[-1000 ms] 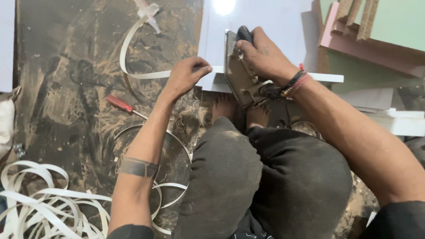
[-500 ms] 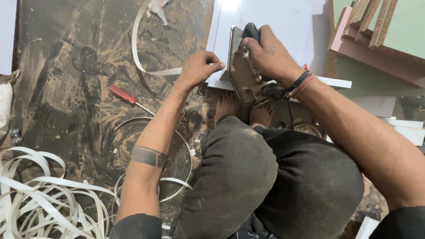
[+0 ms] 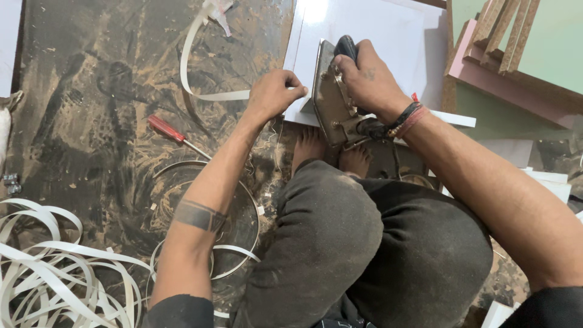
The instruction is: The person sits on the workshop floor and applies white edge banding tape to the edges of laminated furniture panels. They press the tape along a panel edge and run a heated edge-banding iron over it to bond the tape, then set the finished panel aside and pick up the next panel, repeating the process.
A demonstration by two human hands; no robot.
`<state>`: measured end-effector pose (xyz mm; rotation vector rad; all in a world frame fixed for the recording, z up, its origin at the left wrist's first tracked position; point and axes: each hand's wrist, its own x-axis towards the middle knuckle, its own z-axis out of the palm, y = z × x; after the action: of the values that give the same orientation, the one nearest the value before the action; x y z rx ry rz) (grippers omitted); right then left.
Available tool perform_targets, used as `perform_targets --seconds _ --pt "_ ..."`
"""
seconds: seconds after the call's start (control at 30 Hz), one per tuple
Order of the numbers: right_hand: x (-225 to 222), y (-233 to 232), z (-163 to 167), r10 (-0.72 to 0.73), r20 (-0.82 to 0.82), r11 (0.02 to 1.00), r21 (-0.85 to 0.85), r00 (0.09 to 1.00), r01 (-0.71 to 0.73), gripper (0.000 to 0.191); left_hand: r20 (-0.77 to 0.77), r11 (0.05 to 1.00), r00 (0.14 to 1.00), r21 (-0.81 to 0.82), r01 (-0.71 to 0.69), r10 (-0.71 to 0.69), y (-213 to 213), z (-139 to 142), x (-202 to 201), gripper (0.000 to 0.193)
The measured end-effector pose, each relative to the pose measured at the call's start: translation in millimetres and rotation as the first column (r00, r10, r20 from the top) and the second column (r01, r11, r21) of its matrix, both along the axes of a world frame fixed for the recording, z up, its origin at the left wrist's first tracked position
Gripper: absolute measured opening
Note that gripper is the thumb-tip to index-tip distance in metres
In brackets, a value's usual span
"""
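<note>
Dusty workshop floor; white laminated board (image 3: pixel 388 36) at upper centre; right hand (image 3: pixel 370 79) closed around iron (image 3: pixel 334 97) on board edge, left hand (image 3: pixel 273 94) pinching white edge-banding strip (image 3: pixel 206 94) taut; banding step under way, steady pressing called for next.

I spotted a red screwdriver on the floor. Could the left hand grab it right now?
Probably yes. The screwdriver lies bare on the floor, nothing on it, but the left hand is pinching the white strip at the board's edge and would need to let go.
</note>
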<state>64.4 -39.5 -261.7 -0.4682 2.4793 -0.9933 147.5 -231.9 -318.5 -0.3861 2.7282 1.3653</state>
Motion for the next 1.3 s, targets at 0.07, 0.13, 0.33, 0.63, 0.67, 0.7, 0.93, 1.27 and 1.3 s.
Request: perform_targets --seconds 0.07,0.13,0.33,0.63,0.67,0.7,0.93,1.27,1.3 --pt "-1.1 -0.2 -2.2 0.013 -0.038 1.000 0.023 0.999 -0.012 0.042 -0.086 0.997 0.996 -0.076 0.027 -0.033 2.7 1.6 -1.5 0.029" --pt "-2.9 0.3 -3.8 -0.014 0.003 1.000 0.022 1.000 0.014 0.043 -0.115 0.993 0.991 -0.108 0.050 -0.062 5.8 3.8 -2.6 0.028" --pt "-4.2 0.8 -5.6 -0.010 0.007 1.000 0.012 1.000 0.009 0.043 -0.291 0.977 0.951 -0.209 0.041 -0.103 5.9 -1.8 11.5 0.024" --pt "-6.4 3.9 -7.3 0.008 0.020 1.000 0.028 1.000 -0.009 0.045 0.116 0.979 0.989 -0.166 0.115 -0.096 -13.5 -48.8 71.6 0.026" --pt "-6.3 3.9 -6.9 0.013 0.023 1.000 0.025 1.000 -0.014 0.045 0.027 0.971 0.994 -0.213 0.112 -0.108 -11.8 -52.8 77.1 0.029" --pt "-5.7 3.1 -6.2 0.017 0.029 1.000 0.015 0.999 -0.018 0.044 -0.062 0.960 0.990 -0.260 0.108 -0.128 -8.8 -55.6 79.5 0.034" --pt "-5.2 1.7 0.6 0.007 0.219 0.993 -0.113 0.976 0.019 0.035 -0.349 0.956 0.936 0.251 0.150 -0.055 22.0 -45.9 33.9 0.049" --pt "-13.8 6.2 -1.2 0.047 0.286 0.981 -0.195 0.957 0.010 0.035 -0.243 0.968 0.970 0.239 0.072 -0.012 36.0 -33.7 13.6 0.034" --pt "-14.0 7.5 -0.3 0.053 0.263 0.984 -0.178 0.963 -0.006 0.035 -0.250 0.968 0.968 0.240 0.076 -0.014 37.0 -35.3 13.6 0.034"
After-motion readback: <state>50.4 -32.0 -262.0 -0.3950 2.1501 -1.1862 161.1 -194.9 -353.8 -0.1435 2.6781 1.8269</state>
